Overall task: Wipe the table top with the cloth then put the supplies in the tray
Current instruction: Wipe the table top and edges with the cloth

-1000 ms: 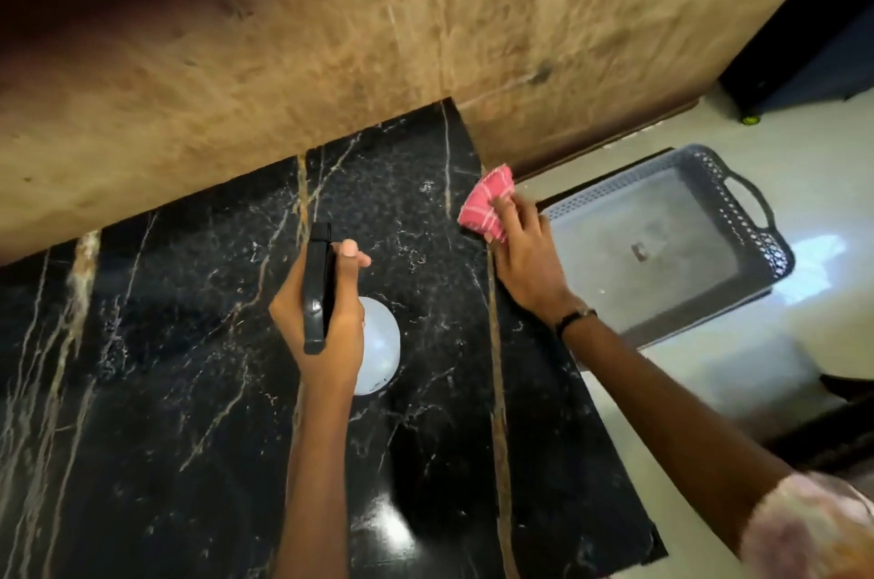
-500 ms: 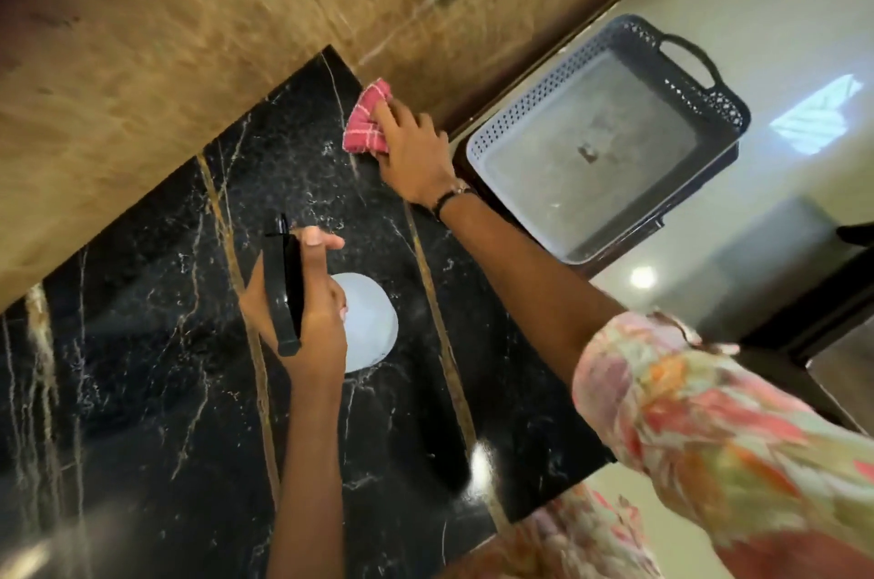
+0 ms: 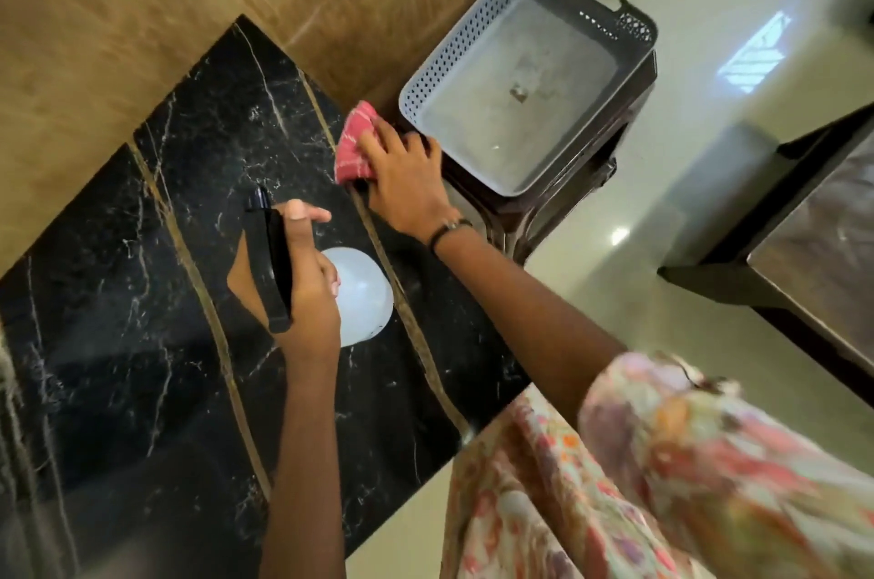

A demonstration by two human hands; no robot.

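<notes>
Since the earlier frame, the right hand (image 3: 406, 181) has dragged the pink cloth (image 3: 357, 143) down the black marble table top (image 3: 156, 294) to its edge beside the grey tray (image 3: 525, 72), fingers flat, covering half of it. The left hand (image 3: 298, 285) grips a spray bottle (image 3: 359, 294), hiding most of its pale body.

No text, label, brand, number or sign can be read anywhere in the head view (motion blur softens much of it). The small dark mark on the floor of the grey tray (image 3: 520, 93) is too blurred to tell whether it carries lettering, and the black head of the spray bottle (image 3: 269, 261) shows no legible print.
</notes>
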